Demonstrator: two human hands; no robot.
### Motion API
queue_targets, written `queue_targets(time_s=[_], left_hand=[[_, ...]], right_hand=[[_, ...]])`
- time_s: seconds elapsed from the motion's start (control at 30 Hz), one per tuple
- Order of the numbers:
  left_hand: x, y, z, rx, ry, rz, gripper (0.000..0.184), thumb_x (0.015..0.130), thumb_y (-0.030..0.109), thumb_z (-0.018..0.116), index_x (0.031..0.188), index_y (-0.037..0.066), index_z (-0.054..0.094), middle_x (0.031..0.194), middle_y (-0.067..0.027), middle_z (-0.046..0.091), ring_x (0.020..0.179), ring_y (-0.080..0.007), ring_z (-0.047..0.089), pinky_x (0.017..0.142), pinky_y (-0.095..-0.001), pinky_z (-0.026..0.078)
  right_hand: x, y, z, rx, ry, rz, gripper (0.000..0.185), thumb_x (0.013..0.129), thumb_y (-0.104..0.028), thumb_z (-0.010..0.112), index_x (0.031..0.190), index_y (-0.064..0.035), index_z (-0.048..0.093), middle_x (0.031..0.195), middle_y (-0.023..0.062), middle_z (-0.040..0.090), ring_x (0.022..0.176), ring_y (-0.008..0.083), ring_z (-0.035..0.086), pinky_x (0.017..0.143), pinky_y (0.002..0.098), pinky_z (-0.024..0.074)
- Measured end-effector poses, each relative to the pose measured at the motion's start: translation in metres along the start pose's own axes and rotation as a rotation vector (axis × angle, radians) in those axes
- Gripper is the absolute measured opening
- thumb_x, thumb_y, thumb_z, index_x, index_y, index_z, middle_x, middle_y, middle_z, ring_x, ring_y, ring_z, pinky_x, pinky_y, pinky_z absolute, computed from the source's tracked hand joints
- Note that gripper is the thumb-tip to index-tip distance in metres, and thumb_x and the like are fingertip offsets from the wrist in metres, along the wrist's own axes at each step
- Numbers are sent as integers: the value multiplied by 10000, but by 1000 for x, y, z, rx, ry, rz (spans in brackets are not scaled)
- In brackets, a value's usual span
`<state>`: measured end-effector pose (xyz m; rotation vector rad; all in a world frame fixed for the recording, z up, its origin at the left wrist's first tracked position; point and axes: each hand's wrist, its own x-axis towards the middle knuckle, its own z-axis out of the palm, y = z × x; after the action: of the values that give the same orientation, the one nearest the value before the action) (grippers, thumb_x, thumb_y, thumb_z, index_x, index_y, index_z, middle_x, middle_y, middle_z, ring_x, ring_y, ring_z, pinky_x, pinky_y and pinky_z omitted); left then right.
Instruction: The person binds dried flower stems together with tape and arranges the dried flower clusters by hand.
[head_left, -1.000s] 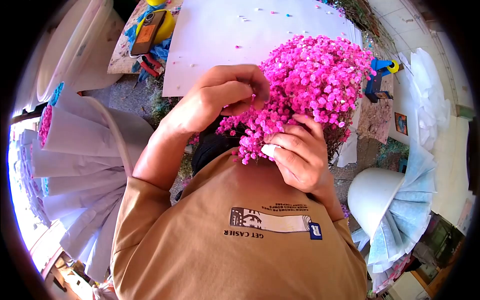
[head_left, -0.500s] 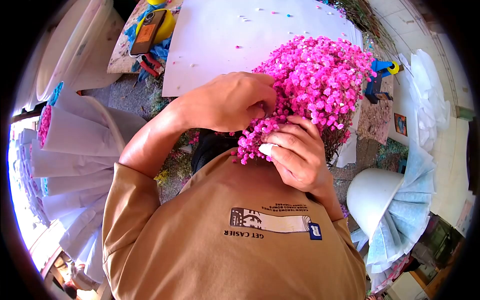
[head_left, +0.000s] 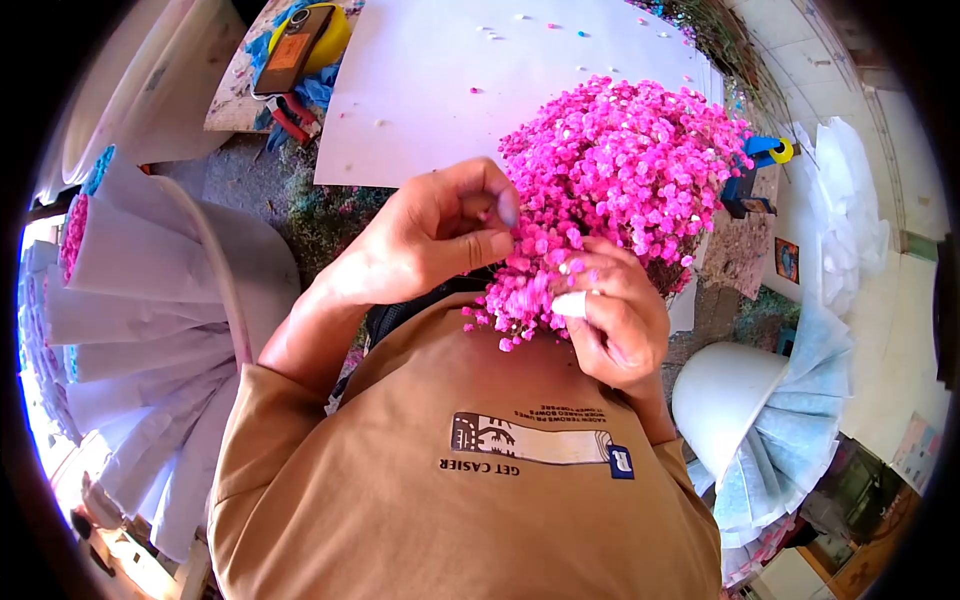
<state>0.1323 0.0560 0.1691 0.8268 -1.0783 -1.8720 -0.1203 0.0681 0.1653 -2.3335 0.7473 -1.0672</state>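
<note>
Here we are, close in front of the chest, and the big bunch of pink flowers point(head_left: 630, 150) fills the middle, covering the near right part of the white sheet point(head_left: 420, 90) on the counter point(head_left: 735, 245). The right hand point(head_left: 620, 315) has its fingers curled around a lower spray of those blooms, a white wrap point(head_left: 570, 304) showing on one digit. Over on the other side, the left hand point(head_left: 430, 240) sits right at the bunch's edge, thumb and fingers bent towards each other; whether anything is gripped between them I can't tell, with the fingertips blurred.

Now, this is fine fingerwork, and the way to do it well, I'd judge, is a light hold: right hand steadying the spray low, by its stems, so the heads aren't crushed; left hand working with the tips only, one sprig at a time, easing tangles apart rather than tugging. Loose bits dot the sheet, so these blooms probably shed under rough handling. Off to the left, the phone point(head_left: 295, 50) and red-handled tool point(head_left: 290, 118) lie well apart from both hands.
</note>
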Motion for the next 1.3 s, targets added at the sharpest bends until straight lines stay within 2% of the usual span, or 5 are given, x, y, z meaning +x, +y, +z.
queue_targets(time_s=[0.33,0.5,1.03,1.2,1.3], left_hand=[[-1,-23,5,834,-4,356,278,846,-5,623,1108,-14,716,938,-211,704,817,-378,673,737,-425,528],[11,-25,6,676,101,124,376,947,-9,640,1323,-13,639,982,-99,727,866,-108,639,769,-291,545],[18,-29,18,1151,296,535,167,908,82,728,1046,0,681,779,-37,613,698,-107,598,620,-310,490],[15,-27,-3,51,205,184,108,976,91,660,1032,-1,658,770,-6,574,705,-91,580,636,-257,468],[5,-11,13,206,117,131,86,968,40,631,1038,1,662,813,-10,618,722,-72,576,660,-230,474]], right_hand=[[-2,-14,0,129,-53,-7,290,687,151,702,910,-30,664,900,118,708,923,335,754,939,556,561],[-5,-21,-3,112,-93,-29,300,667,158,680,898,-35,670,933,93,689,932,323,757,937,535,568],[-9,-16,-3,-10,-86,-99,225,740,76,725,918,-30,638,924,107,696,873,267,739,1016,510,525],[-8,-15,-3,-5,-47,-83,223,734,72,726,916,-29,648,936,105,697,870,260,731,1033,523,511],[-9,-14,-1,2,-43,-83,223,731,68,731,915,-30,654,937,103,697,861,256,725,1028,531,513]])
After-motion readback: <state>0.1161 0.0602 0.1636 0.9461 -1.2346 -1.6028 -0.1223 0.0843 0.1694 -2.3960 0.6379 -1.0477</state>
